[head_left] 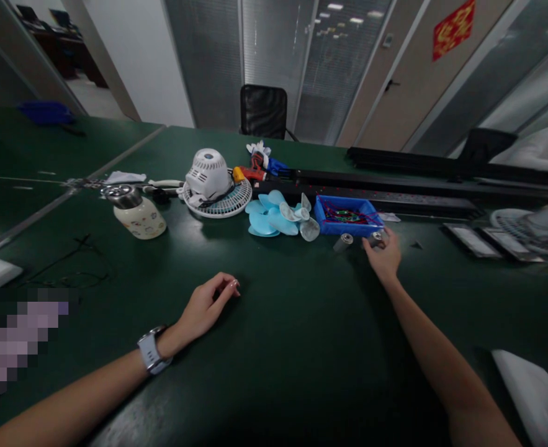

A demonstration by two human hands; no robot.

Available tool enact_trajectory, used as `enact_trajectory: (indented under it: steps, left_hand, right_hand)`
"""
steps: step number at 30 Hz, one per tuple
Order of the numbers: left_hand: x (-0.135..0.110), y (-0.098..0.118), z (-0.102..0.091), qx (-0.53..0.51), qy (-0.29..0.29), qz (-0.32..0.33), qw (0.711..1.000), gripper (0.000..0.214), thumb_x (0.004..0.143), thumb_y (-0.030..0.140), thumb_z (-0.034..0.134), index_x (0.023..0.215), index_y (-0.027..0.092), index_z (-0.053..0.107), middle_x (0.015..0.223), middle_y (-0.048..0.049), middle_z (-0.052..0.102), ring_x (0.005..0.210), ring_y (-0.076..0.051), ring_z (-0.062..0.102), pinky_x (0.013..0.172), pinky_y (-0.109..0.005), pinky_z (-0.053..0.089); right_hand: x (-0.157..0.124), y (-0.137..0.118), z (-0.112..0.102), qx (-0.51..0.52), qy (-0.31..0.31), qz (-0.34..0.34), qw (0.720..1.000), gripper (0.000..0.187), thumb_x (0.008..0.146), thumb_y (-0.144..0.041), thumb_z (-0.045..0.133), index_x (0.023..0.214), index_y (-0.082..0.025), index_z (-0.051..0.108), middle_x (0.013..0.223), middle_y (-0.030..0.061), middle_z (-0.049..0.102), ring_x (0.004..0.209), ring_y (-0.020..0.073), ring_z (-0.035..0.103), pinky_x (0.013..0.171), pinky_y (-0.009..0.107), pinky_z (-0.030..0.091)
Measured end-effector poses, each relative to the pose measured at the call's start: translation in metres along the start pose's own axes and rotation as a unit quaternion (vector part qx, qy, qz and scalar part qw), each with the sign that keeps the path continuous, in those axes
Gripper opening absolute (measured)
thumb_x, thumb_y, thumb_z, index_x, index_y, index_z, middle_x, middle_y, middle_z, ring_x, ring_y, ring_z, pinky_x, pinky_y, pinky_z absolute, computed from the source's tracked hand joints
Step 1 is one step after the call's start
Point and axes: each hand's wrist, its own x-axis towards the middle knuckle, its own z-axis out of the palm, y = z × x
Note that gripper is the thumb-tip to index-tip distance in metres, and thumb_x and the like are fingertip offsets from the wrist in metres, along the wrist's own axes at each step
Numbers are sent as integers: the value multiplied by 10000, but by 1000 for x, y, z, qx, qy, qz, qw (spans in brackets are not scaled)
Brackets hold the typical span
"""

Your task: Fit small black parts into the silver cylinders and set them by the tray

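Note:
My right hand (384, 254) reaches forward over the dark green table (278, 347) and its fingers close on a small silvery cylinder (376, 238) just in front of a blue tray (323, 214). A second small cylinder (343, 241) lies on the table left of it. My left hand (206, 304), a watch on its wrist, rests on the table with fingers loosely curled and nothing in them. Light blue fan blades (278, 216) lie left of the tray. A white fan motor housing (207, 174) sits on a round white grille (220, 203).
A cream bottle with a metal cap (136, 212) stands at the left. Red and orange tools and white gloves (257, 164) lie behind the fan parts. Long black rails (417, 180) cross the back right. A black chair (263, 112) stands behind the table. Another fan grille (529, 226) sits at far right.

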Motion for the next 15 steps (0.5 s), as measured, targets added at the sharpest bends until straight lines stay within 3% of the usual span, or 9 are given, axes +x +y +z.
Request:
enact_trajectory:
  steps: [4, 7, 11, 15]
  left_hand:
    - [-1, 0, 1, -4, 5, 1, 1000, 232, 980, 396, 449, 990, 214, 591, 864, -6, 696, 769, -173, 640, 699, -286, 484]
    - [-3, 1, 2, -7, 6, 9, 1000, 217, 974, 381, 466, 986, 210, 600, 866, -14, 697, 764, -174, 644, 672, -281, 497]
    - [-12, 10, 9, -9, -5, 49, 999, 169, 941, 338, 546, 1016, 208, 623, 973, -45, 695, 846, -189, 657, 716, -305, 530]
    - [-26, 18, 16, -10, 0, 184, 983, 218, 883, 246, 658, 1095, 226, 607, 1139, -70, 686, 1077, -215, 632, 918, -384, 521]
  right_hand:
    - [-17, -1, -14, -4, 0, 26, 1000, 863, 688, -513, 703, 1392, -125, 386, 928, 108, 712, 849, 276, 686, 831, 456, 510]
    - [-59, -18, -36, -4, -24, -3, 1000, 867, 685, -533, 721, 1393, -153, 395, 980, 111, 714, 857, 281, 696, 815, 457, 530]
    - [-127, -70, -52, 93, -172, -101, 975, 779, 756, -480, 702, 1397, -193, 367, 1032, 90, 714, 917, 249, 697, 850, 440, 544]
    - [-168, -136, -32, 190, -342, -227, 892, 672, 796, -368, 696, 1375, -259, 373, 1093, 50, 703, 1029, 219, 666, 934, 438, 508]
